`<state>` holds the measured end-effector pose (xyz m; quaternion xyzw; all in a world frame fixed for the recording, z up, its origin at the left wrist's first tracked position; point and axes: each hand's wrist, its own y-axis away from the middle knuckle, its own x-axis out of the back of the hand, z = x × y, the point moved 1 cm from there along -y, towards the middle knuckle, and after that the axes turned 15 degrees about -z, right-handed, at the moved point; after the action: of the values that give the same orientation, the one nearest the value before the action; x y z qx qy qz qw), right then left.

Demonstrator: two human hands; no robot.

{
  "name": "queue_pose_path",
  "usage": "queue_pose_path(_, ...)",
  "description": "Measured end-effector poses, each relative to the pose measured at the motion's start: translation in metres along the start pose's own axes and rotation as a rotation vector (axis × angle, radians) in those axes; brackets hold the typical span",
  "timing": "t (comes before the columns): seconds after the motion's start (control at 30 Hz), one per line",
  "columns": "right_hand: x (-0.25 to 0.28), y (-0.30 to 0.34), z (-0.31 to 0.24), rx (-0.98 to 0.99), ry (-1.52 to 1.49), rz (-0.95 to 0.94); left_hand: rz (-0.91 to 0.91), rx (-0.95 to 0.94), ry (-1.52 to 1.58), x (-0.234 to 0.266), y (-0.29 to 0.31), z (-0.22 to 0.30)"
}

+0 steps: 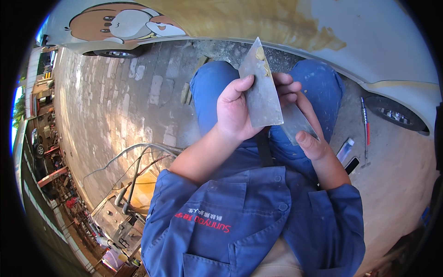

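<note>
In front of my knees, my left hand [233,111] is closed on a flat grey metal putty spreader [262,94], thumb on its near face and fingers behind. Its narrow end points up, and yellowish filler [260,53] clings near that tip and along one edge. A second grey spreader [295,121] sits in my right hand [315,145], gripped between the thumb and fingers. The two blades overlap in view, the left one in front; I cannot tell whether they touch. Fingers of both hands come close together behind the blades.
A pale vehicle side with a cartoon animal [131,21] and brownish-yellow patches [277,23] spans the far side. Its wheel [397,112] is at right. A red-handled tool [367,131], a tube [345,150] and a dark phone-like object [352,165] lie on the ground. A cart [120,217] with hoses stands left.
</note>
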<state>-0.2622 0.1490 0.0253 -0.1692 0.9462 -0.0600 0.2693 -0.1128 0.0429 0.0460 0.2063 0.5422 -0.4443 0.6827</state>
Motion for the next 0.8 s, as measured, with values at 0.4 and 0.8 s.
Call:
queue_pose_path(0.4, 0.006, 0.002, -0.021, 0.077, -0.029, 0.182, -0.195, -0.006, -0.083, -0.004, 0.000, 0.009)
queue_pose_path(0.8, -0.002, 0.004, -0.023, 0.083, -0.046, 0.145, -0.459, -0.091, -1.235, -0.031, 0.006, 0.016)
